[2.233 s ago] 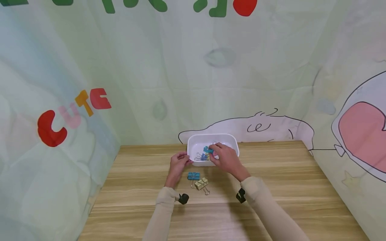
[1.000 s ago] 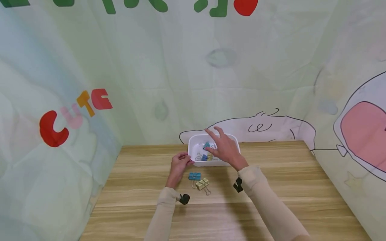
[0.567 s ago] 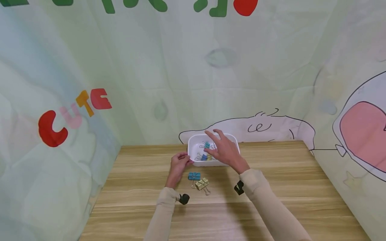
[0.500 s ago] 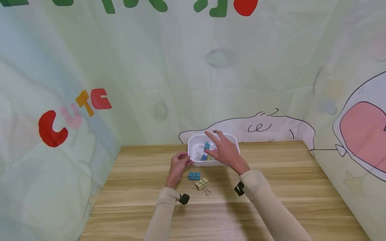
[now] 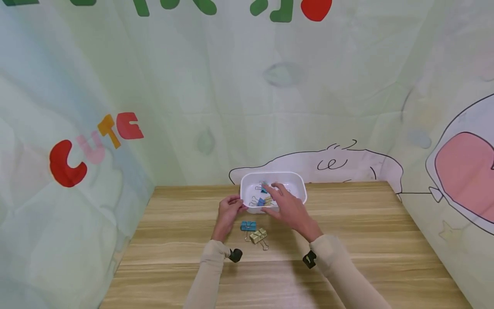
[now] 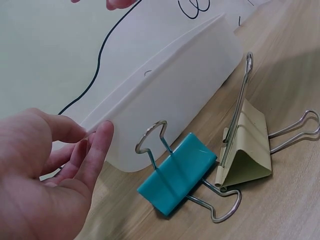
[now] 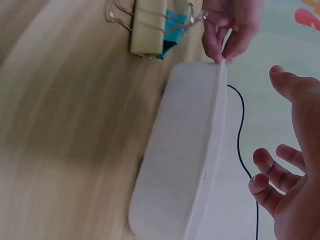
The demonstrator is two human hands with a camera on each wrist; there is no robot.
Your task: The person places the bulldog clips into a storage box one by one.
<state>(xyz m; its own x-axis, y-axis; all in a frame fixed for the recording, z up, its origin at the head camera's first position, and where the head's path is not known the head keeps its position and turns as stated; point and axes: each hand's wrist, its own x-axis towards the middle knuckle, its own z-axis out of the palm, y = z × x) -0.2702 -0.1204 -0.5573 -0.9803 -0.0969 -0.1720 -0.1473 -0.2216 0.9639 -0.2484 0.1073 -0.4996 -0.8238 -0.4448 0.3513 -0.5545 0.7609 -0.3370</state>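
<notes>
The two clips left on the worktop (image 5: pixel 347 240) lie just in front of the white tub (image 5: pixel 299 189), between my wrists: a blue clip (image 6: pixel 175 182) nearest the tub wall and a yellow clip (image 6: pixel 247 150) touching it on the side toward me. More clips already lie inside the tub.

I judge these to be light, stiff little things: folded sheet-metal bodies with springy wire handles. They should not crush or bend under my fingers, but the painted metal looks smooth and could skid on the wood if I push rather than lift. The best hold, I think, is a pinch across the flat sides of the body, or on the wire loops that stand up, such as the yellow clip's raised handle. The tub looks like thin, light plastic that would slide easily, which is why it wants steadying.

My left hand (image 5: pixel 228 211) is at the tub's near left corner, fingers (image 6: pixel 95 150) and thumb gently curved and pinching its rim.

My right hand (image 5: pixel 287 206) hovers over the tub's front edge, fingers (image 7: pixel 267 172) spread and loose, holding nothing; I cannot tell whether a fingertip grazes the clips inside.
</notes>
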